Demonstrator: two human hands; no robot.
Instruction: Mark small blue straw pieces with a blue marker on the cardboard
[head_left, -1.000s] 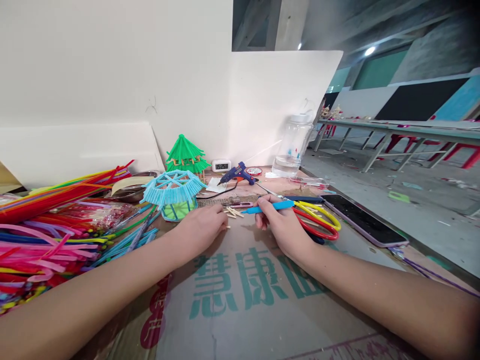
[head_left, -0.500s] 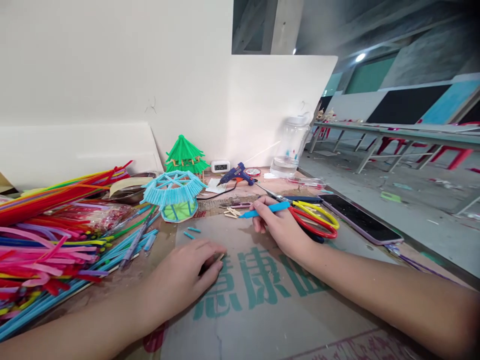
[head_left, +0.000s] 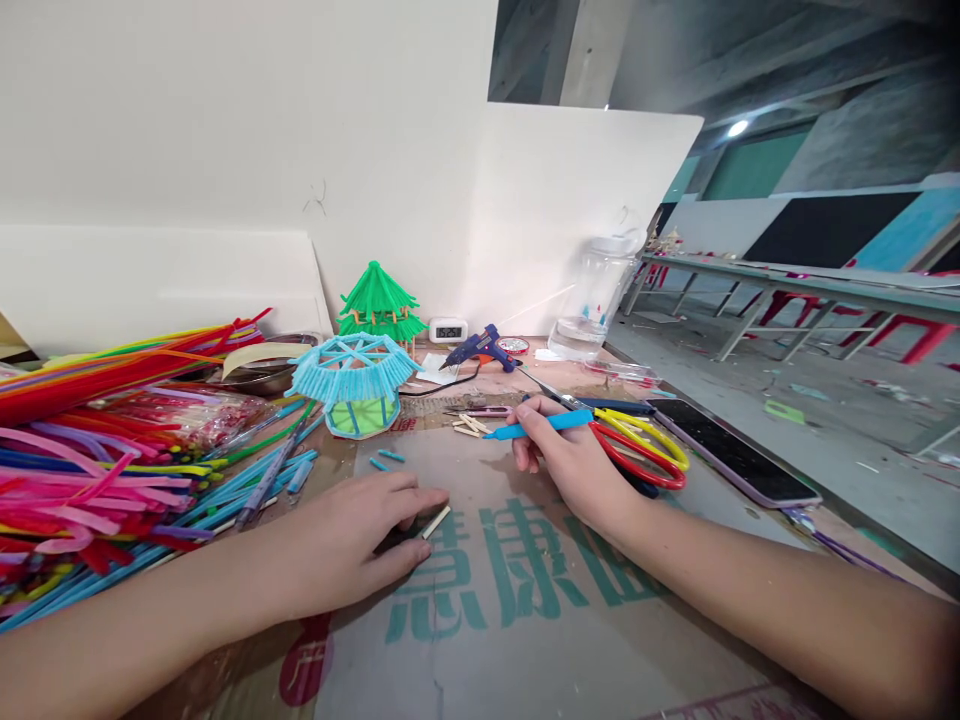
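My right hand (head_left: 559,450) grips a blue marker (head_left: 544,424), its narrow tip pointing left toward a small pile of short wooden sticks (head_left: 471,425). On the plastic-covered cardboard (head_left: 480,640) rests my left hand (head_left: 375,535), thumb and index finger apart. One short wooden stick (head_left: 436,523) lies between those two fingertips, close to the thumb. Beyond the left hand are two short blue pieces (head_left: 384,459). Behind them stands a small pavilion model (head_left: 356,375) with a light-blue roof and green panels, and a green-roofed model (head_left: 379,310) is at its back.
Colourful pipe cleaners (head_left: 97,490) crowd the left side. A blue glue gun (head_left: 484,347), a small digital clock (head_left: 448,330) and a clear water jug (head_left: 592,300) stand at the back. Scissors with red and yellow handles (head_left: 645,450) and a phone (head_left: 731,452) lie to the right.
My left thumb and index finger have spread apart, and the wooden stick between them now shows more fully. My right hand keeps the marker in nearly the same place. The view has shifted slightly.
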